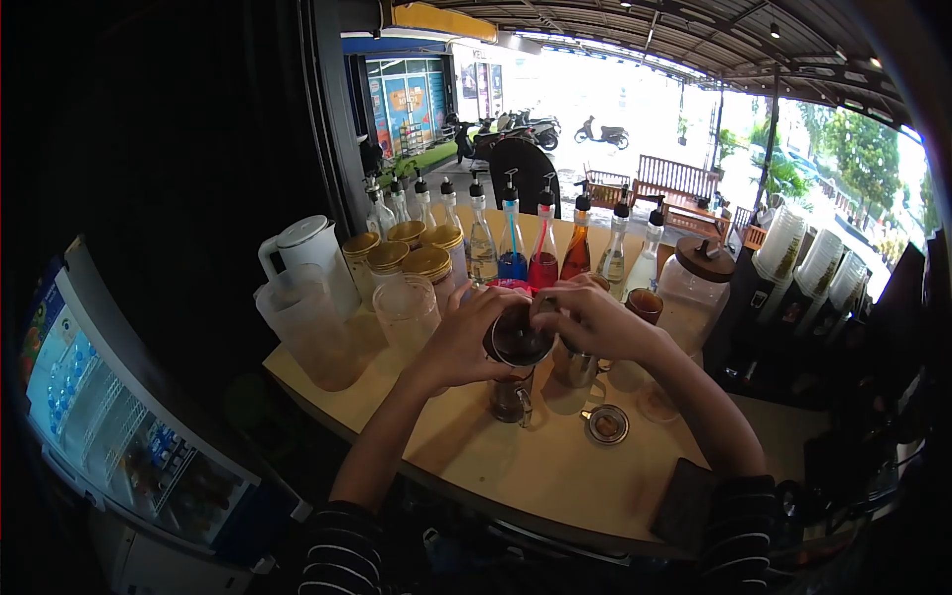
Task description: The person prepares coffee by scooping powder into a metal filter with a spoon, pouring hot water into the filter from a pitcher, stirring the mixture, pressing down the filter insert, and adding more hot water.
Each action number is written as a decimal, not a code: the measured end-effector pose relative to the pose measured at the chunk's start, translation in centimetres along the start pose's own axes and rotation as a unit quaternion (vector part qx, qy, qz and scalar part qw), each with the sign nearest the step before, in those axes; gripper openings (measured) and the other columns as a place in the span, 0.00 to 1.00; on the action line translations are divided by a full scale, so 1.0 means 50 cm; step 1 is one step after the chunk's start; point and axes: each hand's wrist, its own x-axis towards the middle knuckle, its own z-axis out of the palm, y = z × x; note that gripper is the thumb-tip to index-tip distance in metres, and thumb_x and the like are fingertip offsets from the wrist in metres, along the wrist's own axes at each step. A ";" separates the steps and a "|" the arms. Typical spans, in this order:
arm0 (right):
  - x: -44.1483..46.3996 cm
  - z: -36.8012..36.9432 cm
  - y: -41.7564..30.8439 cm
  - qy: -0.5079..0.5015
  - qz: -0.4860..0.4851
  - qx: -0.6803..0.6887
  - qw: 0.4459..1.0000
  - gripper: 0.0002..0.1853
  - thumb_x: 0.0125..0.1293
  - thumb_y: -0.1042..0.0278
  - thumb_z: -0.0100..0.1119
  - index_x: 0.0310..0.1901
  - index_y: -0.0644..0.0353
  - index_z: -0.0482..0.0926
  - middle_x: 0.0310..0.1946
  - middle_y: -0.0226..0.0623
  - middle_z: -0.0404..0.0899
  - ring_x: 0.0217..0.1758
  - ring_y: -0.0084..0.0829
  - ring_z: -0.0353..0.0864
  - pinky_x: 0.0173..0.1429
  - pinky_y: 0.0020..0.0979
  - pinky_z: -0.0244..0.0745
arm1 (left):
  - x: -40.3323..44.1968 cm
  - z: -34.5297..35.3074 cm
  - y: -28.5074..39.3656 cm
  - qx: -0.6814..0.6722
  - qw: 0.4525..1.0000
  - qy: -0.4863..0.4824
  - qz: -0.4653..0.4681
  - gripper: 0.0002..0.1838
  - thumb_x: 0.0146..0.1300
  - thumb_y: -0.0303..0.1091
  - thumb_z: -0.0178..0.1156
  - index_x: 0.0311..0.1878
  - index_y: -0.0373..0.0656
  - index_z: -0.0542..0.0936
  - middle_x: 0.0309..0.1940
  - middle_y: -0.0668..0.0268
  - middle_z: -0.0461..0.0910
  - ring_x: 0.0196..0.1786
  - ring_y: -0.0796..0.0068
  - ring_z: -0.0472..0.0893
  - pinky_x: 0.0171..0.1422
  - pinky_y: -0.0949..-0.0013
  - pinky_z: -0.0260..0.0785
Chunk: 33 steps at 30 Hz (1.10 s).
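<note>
A dark, round-rimmed vessel is in my left hand, its fingers wrapped round the left side. Over its right edge my right hand is closed, fingers pinched together at the opening; what they hold is too small to make out. Directly below the vessel stands a small glass mug with a handle on its right. A metal pitcher is just behind and below my right hand. On the wooden counter to the right lies a small round metal lid or strainer.
Pump bottles line the counter's back. Gold-lidded jars, a clear jar and plastic pitchers stand at left. A wooden-lidded jar and stacked cups are at right. A dark mat lies near the front edge.
</note>
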 end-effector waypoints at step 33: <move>-0.029 0.105 -0.015 0.248 0.093 0.145 0.953 0.07 0.64 0.68 0.63 0.37 0.63 0.82 0.27 0.33 0.83 0.27 0.20 0.76 0.37 0.24 0.70 | -0.037 0.016 0.010 -0.141 0.978 0.124 -0.089 0.42 0.42 0.45 0.79 0.62 0.42 0.74 0.45 0.61 0.77 0.56 0.68 0.76 0.65 0.62 0.65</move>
